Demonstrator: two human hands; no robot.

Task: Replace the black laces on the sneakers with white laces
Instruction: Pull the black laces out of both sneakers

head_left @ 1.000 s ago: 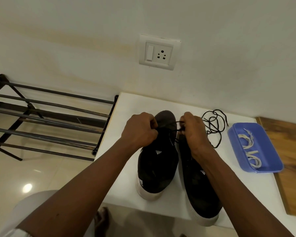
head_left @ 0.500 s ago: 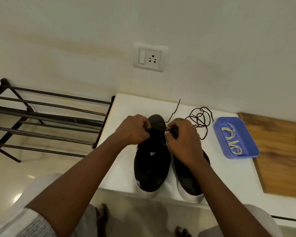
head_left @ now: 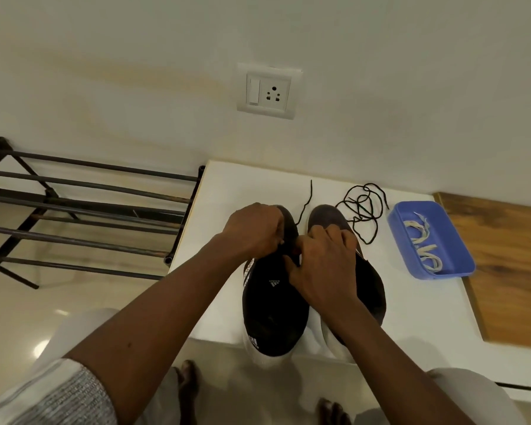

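Observation:
Two black sneakers with white soles stand side by side on a white table (head_left: 426, 308), toes toward the wall: the left sneaker (head_left: 273, 305) and the right sneaker (head_left: 371, 286). My left hand (head_left: 255, 231) is curled at the left sneaker's lacing. My right hand (head_left: 322, 268) reaches across and pinches the black lace (head_left: 305, 204), whose free end trails toward the wall. A loose black lace (head_left: 364, 207) lies in a tangle right of the shoes. White laces (head_left: 423, 243) lie in a blue tray (head_left: 460, 271).
A dark metal shoe rack (head_left: 83, 210) stands left of the table. A wooden board (head_left: 509, 271) adjoins the table on the right. A wall socket (head_left: 267, 92) sits above. My bare feet (head_left: 187, 384) show below the table's front edge.
The view has pulled back and shifted. My right hand moved left, from over the right sneaker onto the left sneaker's lacing. A lace end now trails out toward the wall.

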